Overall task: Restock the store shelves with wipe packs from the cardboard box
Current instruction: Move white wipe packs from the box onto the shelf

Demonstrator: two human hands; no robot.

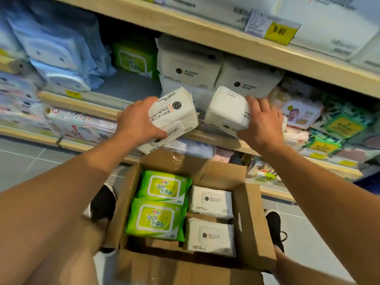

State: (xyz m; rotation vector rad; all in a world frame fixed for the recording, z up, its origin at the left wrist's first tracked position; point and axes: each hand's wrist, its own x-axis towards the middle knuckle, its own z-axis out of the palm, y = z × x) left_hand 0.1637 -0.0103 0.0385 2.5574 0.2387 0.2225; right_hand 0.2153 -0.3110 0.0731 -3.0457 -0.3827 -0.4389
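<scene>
An open cardboard box (249, 227) stands on the floor between my feet. In it lie two green wipe packs (162, 204) on the left and two white wipe packs (210, 218) on the right. My left hand (136, 121) grips a white wipe pack (173, 116), tilted, just in front of the middle shelf. My right hand (262, 124) grips another white wipe pack (226, 110) beside it. Both held packs hang in front of the stacked white packs (189, 66) standing on that shelf. A green pack (133, 57) stands further back on the shelf.
Wooden shelf edges (205, 36) run across the view with a yellow price tag (280, 31). Blue packs (59, 54) fill the shelf's left side; floral and yellow packs (339, 124) fill the right. A bare grey stretch of shelf (125, 85) lies left of the white stack. Grey tiled floor lies around the box.
</scene>
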